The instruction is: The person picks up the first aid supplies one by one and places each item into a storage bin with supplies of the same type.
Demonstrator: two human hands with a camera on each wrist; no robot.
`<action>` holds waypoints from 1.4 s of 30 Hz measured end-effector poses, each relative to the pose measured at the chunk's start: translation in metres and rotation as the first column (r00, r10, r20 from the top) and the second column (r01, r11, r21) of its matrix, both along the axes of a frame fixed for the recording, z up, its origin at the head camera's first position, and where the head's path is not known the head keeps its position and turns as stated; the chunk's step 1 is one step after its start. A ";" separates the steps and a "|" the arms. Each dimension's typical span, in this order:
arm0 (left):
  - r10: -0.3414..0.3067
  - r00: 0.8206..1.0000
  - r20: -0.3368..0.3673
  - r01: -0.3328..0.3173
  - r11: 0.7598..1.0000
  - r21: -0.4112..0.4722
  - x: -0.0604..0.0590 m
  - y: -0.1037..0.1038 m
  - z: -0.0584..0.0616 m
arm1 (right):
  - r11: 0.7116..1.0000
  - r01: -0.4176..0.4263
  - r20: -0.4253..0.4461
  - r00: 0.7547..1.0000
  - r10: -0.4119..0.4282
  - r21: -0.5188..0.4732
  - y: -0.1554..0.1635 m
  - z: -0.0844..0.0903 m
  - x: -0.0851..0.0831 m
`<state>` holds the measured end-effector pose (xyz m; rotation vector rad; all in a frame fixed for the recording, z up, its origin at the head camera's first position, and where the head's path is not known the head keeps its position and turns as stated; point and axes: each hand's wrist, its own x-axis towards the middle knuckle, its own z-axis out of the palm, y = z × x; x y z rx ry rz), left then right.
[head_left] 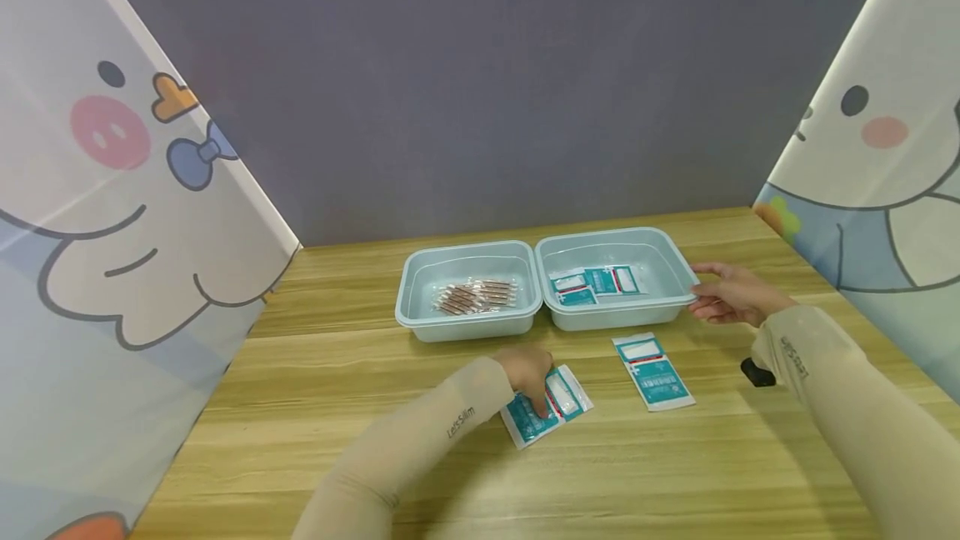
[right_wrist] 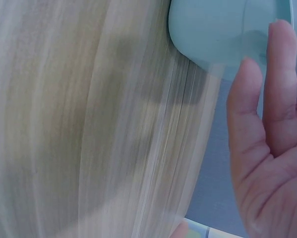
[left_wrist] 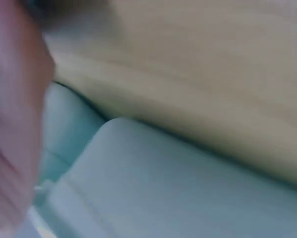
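So far 2 teal packets [head_left: 596,282] lie in the right tray [head_left: 678,261], and the left tray [head_left: 411,273] holds a small heap of brown sticks in clear wrap [head_left: 477,296]. I judge the sorting partly done: 2 more packets sit on the surface [head_left: 315,373], outside the trays. My left hand [head_left: 531,375] presses down on the near packet [head_left: 551,407], fingers bent over its upper edge; whether I have actually pinched it I cannot tell, as the left wrist view is a blur. The other loose packet [head_left: 652,371] lies apart to its right, untouched. My right hand [head_left: 731,294] is relaxed, fingers straight against the right tray's outer rim, grasping nothing. A small black object [head_left: 757,372] lies by my right sleeve.
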<state>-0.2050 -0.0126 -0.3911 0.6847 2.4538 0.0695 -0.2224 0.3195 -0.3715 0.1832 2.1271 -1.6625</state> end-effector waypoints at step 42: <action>0.090 0.849 0.521 -0.373 0.800 0.470 -0.018 -0.031 0.035 | 1.000 -0.011 -0.001 1.000 0.011 -0.020 0.003 -0.001 0.000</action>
